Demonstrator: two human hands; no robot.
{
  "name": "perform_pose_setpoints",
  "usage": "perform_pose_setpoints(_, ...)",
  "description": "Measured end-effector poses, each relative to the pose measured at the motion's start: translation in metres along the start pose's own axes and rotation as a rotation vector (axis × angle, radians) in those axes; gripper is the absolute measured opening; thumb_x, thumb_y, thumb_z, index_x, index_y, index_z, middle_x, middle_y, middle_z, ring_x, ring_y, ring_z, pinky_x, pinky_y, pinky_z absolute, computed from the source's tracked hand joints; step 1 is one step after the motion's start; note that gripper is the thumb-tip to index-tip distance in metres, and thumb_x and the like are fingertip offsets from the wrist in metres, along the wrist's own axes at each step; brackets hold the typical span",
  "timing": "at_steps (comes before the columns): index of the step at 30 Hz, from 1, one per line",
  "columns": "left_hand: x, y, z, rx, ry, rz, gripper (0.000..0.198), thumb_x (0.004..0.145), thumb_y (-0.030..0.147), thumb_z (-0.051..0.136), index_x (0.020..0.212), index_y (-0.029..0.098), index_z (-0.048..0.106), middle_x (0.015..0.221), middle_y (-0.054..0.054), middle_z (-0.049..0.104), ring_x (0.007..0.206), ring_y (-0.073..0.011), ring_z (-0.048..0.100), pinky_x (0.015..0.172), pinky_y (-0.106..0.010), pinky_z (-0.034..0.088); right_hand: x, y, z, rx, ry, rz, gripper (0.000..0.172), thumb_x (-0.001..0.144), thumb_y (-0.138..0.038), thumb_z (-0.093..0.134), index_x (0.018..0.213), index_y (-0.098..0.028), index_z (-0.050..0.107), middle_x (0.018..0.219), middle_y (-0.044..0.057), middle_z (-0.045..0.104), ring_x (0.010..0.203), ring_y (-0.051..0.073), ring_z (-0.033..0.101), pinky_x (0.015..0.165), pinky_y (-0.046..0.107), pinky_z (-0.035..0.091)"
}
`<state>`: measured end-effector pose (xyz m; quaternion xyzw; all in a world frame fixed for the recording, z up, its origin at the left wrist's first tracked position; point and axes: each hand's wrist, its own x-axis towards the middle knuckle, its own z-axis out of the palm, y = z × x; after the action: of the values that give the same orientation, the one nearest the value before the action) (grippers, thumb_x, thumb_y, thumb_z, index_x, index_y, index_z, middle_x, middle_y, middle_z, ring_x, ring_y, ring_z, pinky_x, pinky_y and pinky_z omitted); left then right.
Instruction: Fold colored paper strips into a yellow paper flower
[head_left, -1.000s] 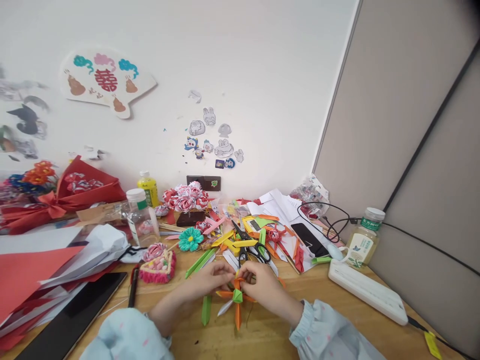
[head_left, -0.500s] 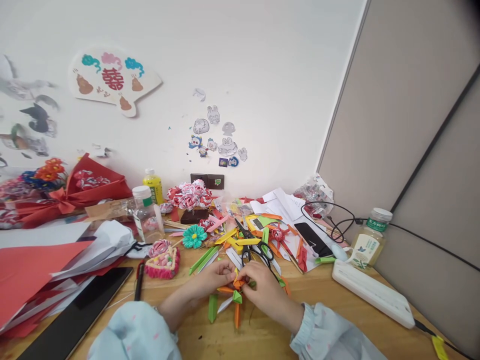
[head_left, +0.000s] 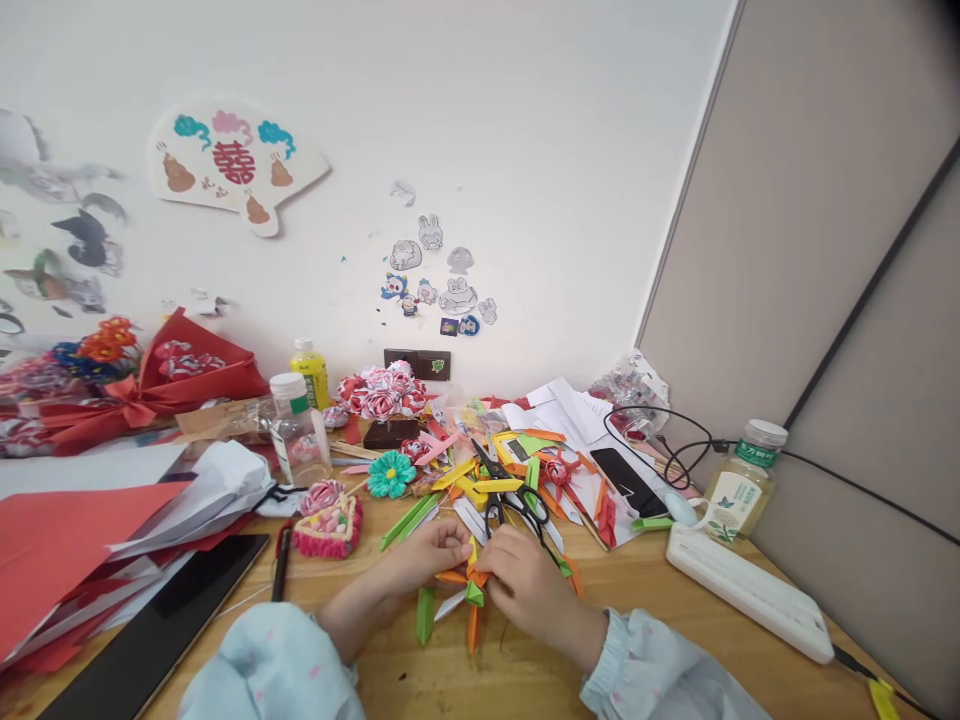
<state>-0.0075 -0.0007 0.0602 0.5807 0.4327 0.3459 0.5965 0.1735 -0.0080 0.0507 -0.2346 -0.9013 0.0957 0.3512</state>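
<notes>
Low over the wooden table, both my hands meet at a small folded paper piece [head_left: 474,594] in orange, yellow and green, with pointed strips sticking out below it. My left hand [head_left: 429,550] pinches its upper left side between thumb and fingers. From the right, my right hand [head_left: 526,582] closes round the other side, its fingertips partly hidden. Just beyond the hands lie black-handled scissors [head_left: 490,462] among many folded paper strips. A green folded strip [head_left: 424,615] lies below my left hand.
A phone [head_left: 628,482], a white power strip [head_left: 750,592] and a bottle [head_left: 739,482] stand or lie to the right. On the left are a black tablet-like slab [head_left: 161,625], red paper [head_left: 67,540] and a pink heart-shaped box [head_left: 328,530]. A teal flower [head_left: 391,474] lies behind.
My right hand's fingers have shifted slightly on the paper piece, and more yellow shows between the hands. My left hand keeps its pinch. The whole view has moved a little.
</notes>
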Motion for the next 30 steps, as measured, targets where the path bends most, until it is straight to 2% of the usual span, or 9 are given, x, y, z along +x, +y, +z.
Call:
perform_pose_setpoints(6, -0.001, -0.003, 0.003, 0.036, 0.002, -0.028, 0.049, 0.053, 0.056, 0.074, 0.067, 0.017, 0.05, 0.058, 0.004, 0.056, 0.055, -0.0104, 0.051, 0.056, -0.023, 0.037, 0.001, -0.003, -0.001, 0.062, -0.076, 0.184, 0.03, 0.074, -0.004, 0.053, 0.098, -0.021, 0.061, 0.092, 0.005, 0.063, 0.088, 0.019, 0.055, 0.076, 0.029, 0.042)
perform_pose_setpoints(10, 0.003, -0.009, 0.0, 0.062, 0.024, -0.044, 0.049, 0.05, 0.056, 0.075, 0.066, 0.017, 0.05, 0.056, 0.005, 0.055, 0.053, -0.0105, 0.05, 0.053, -0.023, 0.035, 0.001, -0.001, 0.001, 0.122, -0.07, 0.216, 0.024, 0.072, -0.003, 0.055, 0.085, -0.021, 0.063, 0.085, 0.002, 0.064, 0.084, 0.017, 0.057, 0.074, 0.027, 0.042)
perform_pose_setpoints(13, 0.005, -0.011, -0.001, 0.07, 0.043, -0.039, 0.048, 0.05, 0.055, 0.075, 0.064, 0.017, 0.05, 0.056, 0.005, 0.053, 0.052, -0.0098, 0.049, 0.053, -0.023, 0.035, 0.002, -0.001, 0.002, 0.15, -0.05, 0.213, 0.025, 0.069, 0.001, 0.053, 0.077, -0.021, 0.062, 0.08, 0.0, 0.063, 0.08, 0.015, 0.056, 0.072, 0.025, 0.042)
perform_pose_setpoints(22, 0.0, -0.003, 0.002, 0.083, 0.062, -0.03, 0.045, 0.052, 0.053, 0.075, 0.065, 0.017, 0.051, 0.058, 0.005, 0.054, 0.057, -0.011, 0.051, 0.057, -0.024, 0.039, 0.002, -0.003, 0.0, 0.153, -0.012, 0.162, 0.028, 0.066, 0.005, 0.052, 0.076, -0.02, 0.062, 0.079, 0.001, 0.062, 0.08, 0.016, 0.055, 0.071, 0.026, 0.041)
perform_pose_setpoints(27, -0.001, -0.002, 0.002, 0.108, 0.042, -0.016, 0.042, 0.058, 0.052, 0.072, 0.068, 0.017, 0.051, 0.058, 0.004, 0.054, 0.058, -0.0124, 0.052, 0.058, -0.024, 0.04, 0.003, -0.002, 0.001, 0.199, 0.001, 0.245, 0.022, 0.073, -0.002, 0.057, 0.082, -0.021, 0.065, 0.081, 0.001, 0.065, 0.082, 0.016, 0.058, 0.072, 0.025, 0.042)
perform_pose_setpoints(30, 0.0, -0.001, 0.002, 0.156, 0.052, 0.022, 0.037, 0.062, 0.046, 0.07, 0.074, 0.017, 0.051, 0.062, 0.003, 0.056, 0.061, -0.0135, 0.053, 0.06, -0.025, 0.04, 0.004, 0.001, 0.002, 0.185, 0.009, 0.309, 0.021, 0.073, -0.003, 0.059, 0.081, -0.021, 0.064, 0.083, 0.001, 0.065, 0.083, 0.016, 0.058, 0.073, 0.024, 0.041)
